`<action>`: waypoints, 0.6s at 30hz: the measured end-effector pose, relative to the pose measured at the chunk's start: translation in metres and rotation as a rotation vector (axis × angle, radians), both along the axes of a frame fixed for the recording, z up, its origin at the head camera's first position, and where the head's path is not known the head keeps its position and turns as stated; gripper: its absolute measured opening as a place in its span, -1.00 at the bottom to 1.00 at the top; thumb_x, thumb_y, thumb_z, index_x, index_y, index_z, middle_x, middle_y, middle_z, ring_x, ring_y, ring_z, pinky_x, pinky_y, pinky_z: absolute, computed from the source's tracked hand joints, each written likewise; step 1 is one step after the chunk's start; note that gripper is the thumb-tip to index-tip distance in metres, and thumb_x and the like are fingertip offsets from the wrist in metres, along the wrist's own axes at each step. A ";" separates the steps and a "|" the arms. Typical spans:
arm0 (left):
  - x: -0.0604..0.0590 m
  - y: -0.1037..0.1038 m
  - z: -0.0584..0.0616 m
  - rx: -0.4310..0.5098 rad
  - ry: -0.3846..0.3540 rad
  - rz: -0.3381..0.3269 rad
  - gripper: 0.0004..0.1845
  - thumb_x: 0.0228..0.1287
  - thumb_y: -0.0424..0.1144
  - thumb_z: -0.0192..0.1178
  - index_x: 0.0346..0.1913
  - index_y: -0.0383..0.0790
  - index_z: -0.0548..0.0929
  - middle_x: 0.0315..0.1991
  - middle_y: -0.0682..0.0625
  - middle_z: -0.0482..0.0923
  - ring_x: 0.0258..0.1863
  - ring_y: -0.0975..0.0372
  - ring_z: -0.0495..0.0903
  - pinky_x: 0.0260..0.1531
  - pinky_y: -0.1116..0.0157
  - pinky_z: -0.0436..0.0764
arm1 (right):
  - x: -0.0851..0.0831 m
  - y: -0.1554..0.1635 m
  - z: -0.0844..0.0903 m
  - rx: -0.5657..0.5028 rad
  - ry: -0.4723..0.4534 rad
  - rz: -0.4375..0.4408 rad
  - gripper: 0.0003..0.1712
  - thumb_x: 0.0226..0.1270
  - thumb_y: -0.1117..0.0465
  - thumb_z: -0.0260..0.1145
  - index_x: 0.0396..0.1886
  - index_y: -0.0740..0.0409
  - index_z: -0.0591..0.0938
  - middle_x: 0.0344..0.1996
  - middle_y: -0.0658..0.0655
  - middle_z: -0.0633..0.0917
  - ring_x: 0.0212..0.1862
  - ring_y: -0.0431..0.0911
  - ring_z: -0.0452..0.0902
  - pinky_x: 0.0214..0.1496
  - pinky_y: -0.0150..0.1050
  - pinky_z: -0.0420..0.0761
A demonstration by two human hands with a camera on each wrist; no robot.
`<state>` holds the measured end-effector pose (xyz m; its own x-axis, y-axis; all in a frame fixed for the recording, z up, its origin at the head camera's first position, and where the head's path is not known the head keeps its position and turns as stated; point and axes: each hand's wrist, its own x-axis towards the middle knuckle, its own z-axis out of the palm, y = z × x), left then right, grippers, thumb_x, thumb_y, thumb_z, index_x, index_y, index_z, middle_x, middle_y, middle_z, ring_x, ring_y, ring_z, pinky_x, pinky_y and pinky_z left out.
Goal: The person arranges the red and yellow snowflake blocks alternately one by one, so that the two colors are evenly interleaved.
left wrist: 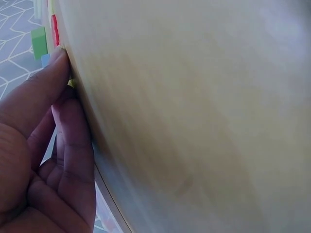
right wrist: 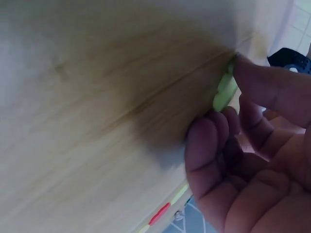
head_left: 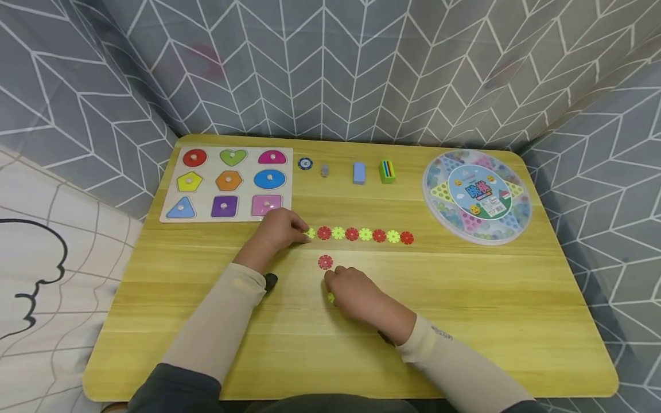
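Observation:
Notched plastic discs, red and yellow-green by turns, lie in a straight row across the middle of the table. My left hand [head_left: 279, 230] is at the row's left end, thumb and finger pinching the yellow-green disc [head_left: 310, 233] there. Beside it in the row lies a red disc [head_left: 324, 233]; another red disc [head_left: 407, 237] ends the row on the right. Below the row, a single red disc [head_left: 325, 262] lies apart. My right hand [head_left: 357, 293], nearer my body, pinches another yellow-green disc [right wrist: 225, 90] by its edges, close above or on the table; which, I cannot tell.
A shape puzzle board [head_left: 205, 218] lies at the back left. Along the back are a blue-and-white round chip [head_left: 305, 164], a small grey piece [head_left: 324, 170], a blue block [head_left: 358, 172] and a green striped block [head_left: 387, 171]. A round game box [head_left: 477, 195] lies at the back right.

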<state>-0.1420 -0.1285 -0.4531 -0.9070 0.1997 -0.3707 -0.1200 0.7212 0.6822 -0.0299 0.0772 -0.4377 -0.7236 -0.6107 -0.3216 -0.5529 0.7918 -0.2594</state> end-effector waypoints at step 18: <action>0.001 0.000 0.001 0.003 -0.006 0.008 -0.81 0.16 -0.24 0.58 -0.17 -0.16 0.84 -0.18 -0.01 0.73 -0.01 0.05 0.58 0.15 0.09 0.54 | -0.061 0.150 0.026 -0.544 -0.141 -0.697 -0.72 0.47 0.35 0.34 0.10 0.33 0.71 -0.05 0.30 0.69 -0.05 0.14 0.66 -0.10 -0.07 0.68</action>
